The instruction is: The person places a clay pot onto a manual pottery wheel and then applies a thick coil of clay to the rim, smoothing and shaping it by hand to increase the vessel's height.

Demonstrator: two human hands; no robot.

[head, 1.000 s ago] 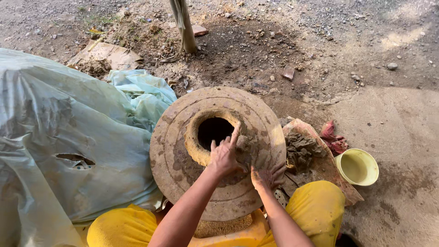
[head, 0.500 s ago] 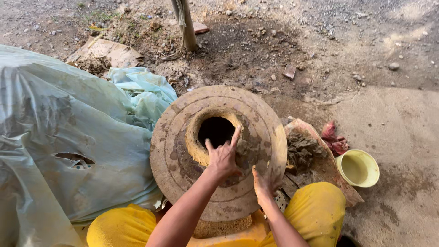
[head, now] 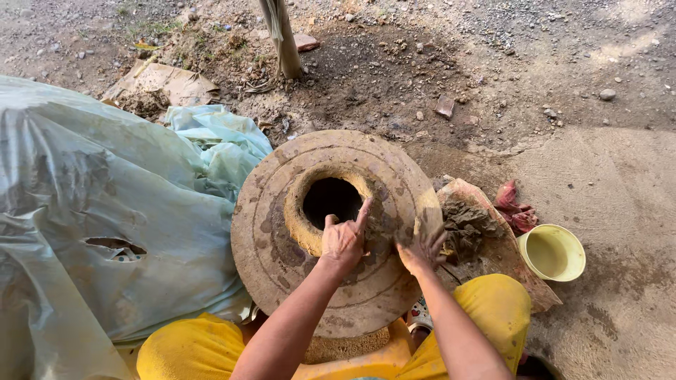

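Observation:
A round clay-smeared wheel disc (head: pixel 282 253) lies flat in front of my knees. On its middle stands a wet clay pot (head: pixel 299 211) with a dark round mouth. My left hand (head: pixel 343 239) rests on the pot's near rim, index finger pointing up along the edge. My right hand (head: pixel 421 250) presses flat on the disc at its right side, fingers spread and muddy, holding nothing. Both forearms reach up from the bottom of the view over my yellow-clad legs (head: pixel 493 309).
A lump of wet clay (head: pixel 468 222) lies on a board (head: pixel 514 260) right of the wheel, with a red rag (head: pixel 514 207) and a yellow bowl (head: pixel 553 253) beyond. A large pale plastic sheet (head: pixel 91 211) covers the left. A thin post (head: pixel 282 39) stands at the back on stony ground.
My left hand stays on the pot's rim with little shift. My right hand has slid slightly outward on the disc's right side.

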